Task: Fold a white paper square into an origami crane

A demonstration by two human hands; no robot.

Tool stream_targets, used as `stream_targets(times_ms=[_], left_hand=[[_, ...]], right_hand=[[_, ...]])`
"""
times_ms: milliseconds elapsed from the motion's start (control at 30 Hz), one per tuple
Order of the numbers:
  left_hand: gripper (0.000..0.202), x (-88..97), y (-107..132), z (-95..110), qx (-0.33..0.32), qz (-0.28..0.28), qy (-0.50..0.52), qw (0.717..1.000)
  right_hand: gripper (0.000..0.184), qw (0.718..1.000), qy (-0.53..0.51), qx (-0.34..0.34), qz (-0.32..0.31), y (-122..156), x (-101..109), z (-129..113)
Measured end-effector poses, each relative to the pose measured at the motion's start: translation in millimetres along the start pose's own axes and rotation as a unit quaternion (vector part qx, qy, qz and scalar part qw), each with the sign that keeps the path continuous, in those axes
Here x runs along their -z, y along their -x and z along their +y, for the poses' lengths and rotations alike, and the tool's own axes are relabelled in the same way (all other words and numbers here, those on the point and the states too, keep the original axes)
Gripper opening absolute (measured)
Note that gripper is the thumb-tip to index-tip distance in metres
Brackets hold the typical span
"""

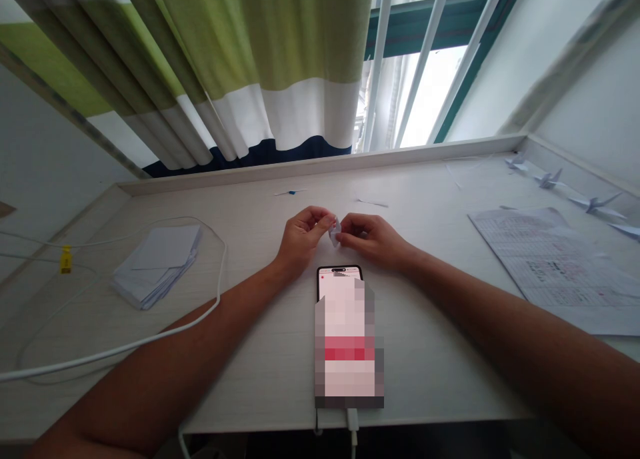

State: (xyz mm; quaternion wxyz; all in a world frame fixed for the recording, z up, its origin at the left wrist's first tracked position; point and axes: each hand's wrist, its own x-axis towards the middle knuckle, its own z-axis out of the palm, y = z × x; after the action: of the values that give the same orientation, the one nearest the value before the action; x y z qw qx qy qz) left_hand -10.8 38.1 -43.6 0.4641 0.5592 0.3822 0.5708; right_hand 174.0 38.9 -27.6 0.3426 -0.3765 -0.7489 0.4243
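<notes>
Both my hands meet above the middle of the pale desk (260,379). My left hand (301,235) pinches one side of a small folded piece of white paper (335,232), fingers curled. My right hand (373,238) pinches the other side of the same paper, fingers pressed together. The paper is tiny and mostly hidden by my fingertips. Just below my hands a phone (349,336) lies flat on the desk with its screen lit.
A stack of white paper squares (157,264) lies at the left, with a white cable (150,339) looping round it. Printed sheets (560,259) lie at the right. Folded paper cranes (595,202) line the right back edge. A striped curtain (240,66) and window stand behind.
</notes>
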Motion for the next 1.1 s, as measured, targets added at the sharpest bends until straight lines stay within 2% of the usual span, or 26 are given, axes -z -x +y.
stream_targets(times_ms=[200, 433, 800, 1100], left_hand=[[0.038, 3.8, -1, -3, 0.02, -0.007, -0.019, 1.0], [0.017, 2.0, 2, -1, 0.032, -0.012, -0.011, 0.999], [0.022, 2.2, 1, -12, 0.004, 0.009, -0.01, 1.0], [0.023, -0.4, 2, -11, 0.003, 0.0, 0.009, 1.0]], right_hand=[[0.02, 0.999, -0.048, -0.02, 0.013, 1, 0, 0], [0.018, 0.999, -0.047, -0.018, 0.011, 0, 0, 3], [0.032, 0.996, -0.081, -0.023, 0.005, 0, 0, 5], [0.033, 0.993, -0.118, -0.029, 0.01, -1, -2, 4]])
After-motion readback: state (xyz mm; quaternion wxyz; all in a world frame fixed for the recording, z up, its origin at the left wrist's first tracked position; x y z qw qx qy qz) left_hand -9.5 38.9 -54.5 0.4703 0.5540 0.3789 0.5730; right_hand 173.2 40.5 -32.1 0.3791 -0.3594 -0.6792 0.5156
